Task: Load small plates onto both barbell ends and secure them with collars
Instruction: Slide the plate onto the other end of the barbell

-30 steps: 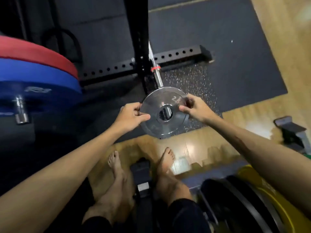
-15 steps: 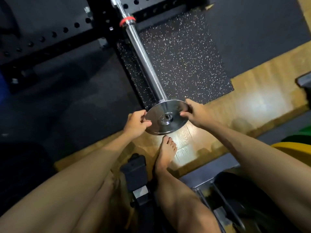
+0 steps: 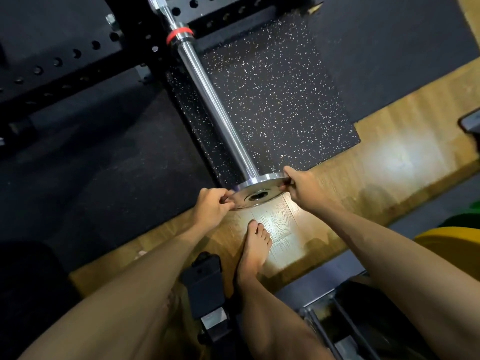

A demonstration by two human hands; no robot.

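Note:
A small silver plate (image 3: 259,193) sits at the near tip of the chrome barbell sleeve (image 3: 215,107), its centre hole around the sleeve's end. My left hand (image 3: 211,207) pinches the plate's left rim. My right hand (image 3: 305,189) grips its right rim. The sleeve runs up and away to a red ring (image 3: 179,35) at the black rack (image 3: 78,50). The rest of the sleeve is bare. No collar is in view.
A speckled black mat (image 3: 272,100) lies under the sleeve, with wood floor (image 3: 389,157) to the right. My bare right foot (image 3: 253,250) stands below the plate beside a black block (image 3: 205,281). Yellow and green plates (image 3: 454,245) sit in a holder at the right.
The view has swung down along the sleeve. The plate, held by both hands before, has tilted flatter to my view and now sits on the sleeve's tip.

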